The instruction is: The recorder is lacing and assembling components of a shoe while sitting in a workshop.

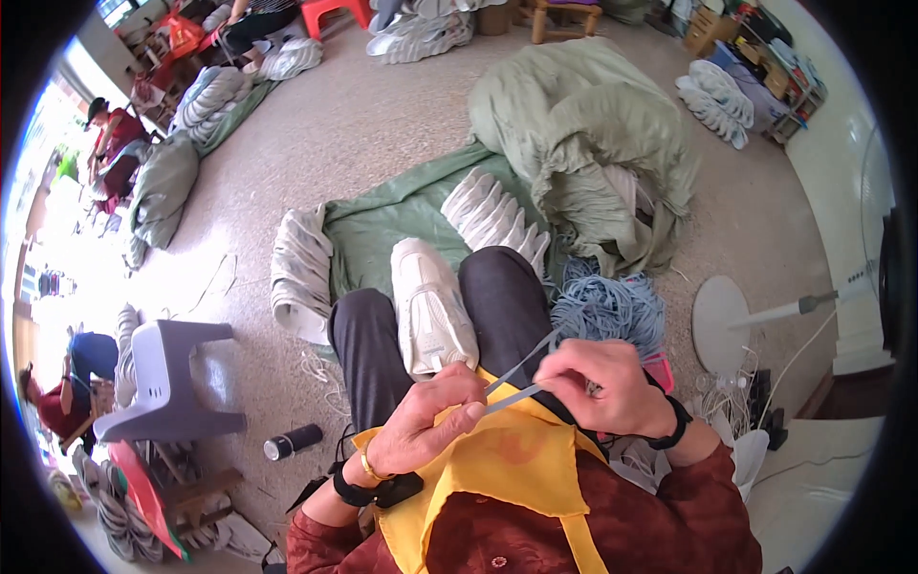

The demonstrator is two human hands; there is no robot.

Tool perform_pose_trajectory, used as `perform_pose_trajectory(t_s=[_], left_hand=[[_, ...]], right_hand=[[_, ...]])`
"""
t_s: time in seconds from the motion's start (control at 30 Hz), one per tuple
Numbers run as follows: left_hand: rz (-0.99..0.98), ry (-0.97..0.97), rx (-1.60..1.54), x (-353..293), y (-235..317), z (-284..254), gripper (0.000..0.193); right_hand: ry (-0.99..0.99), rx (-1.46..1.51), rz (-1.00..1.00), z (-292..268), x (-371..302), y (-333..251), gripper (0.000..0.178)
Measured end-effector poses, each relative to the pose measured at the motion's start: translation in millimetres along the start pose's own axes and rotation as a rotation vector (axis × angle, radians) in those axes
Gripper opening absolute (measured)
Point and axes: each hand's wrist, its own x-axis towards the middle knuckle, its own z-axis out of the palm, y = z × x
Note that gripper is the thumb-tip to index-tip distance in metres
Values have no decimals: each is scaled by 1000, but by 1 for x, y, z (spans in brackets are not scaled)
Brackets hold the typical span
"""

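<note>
A grey-blue shoelace [513, 398] stretches between my two hands above my lap. My left hand [432, 413] is closed on one part of it, with the thumb pressed against the fingers. Higher and to the right, my right hand [602, 385] pinches another part between thumb and fingertips. A second strand slants up from the left hand toward the right. Between my knees rests a white sneaker [428, 311], its heel toward me, just beyond my left hand. Beside my right knee lies a tangled heap of blue-grey laces [612, 311]. A yellow apron [516, 478] covers my lap.
Stacks of white shoes [495, 218] lie on a green cloth [382, 234] ahead, near a large pale-green sack [593, 124]. A grey plastic stool [172, 383] and black cylinder [293, 442] stand left. A round white base [719, 325] is right. Other people sit at far left.
</note>
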Motion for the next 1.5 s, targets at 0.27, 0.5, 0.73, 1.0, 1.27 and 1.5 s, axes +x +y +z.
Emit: perform_pose_trajectory(t_s=[0.27,0.5,0.73,1.0,1.27,1.5], left_hand=[[46,232,-298,-33,8,-33,39],[45,444,-371,-54,10,-56,45],[-18,598,-337,-62,7,-72,42],[27,674,-455,-79,-6,-99,37],[-144,449,-167,-33,12,-41,41],[-183,247,-67,-23,4,-30,28]], right_hand=[[392,-282,178,-47,-17,72,1],[573,-292,458,-101,-97,247,9],[649,-733,585,-162,-205,351,9],[703,-1124,809,-249,-270,391,6],[413,-105,622,-96,-96,294,6],[-425,515,382,54,49,50,28]])
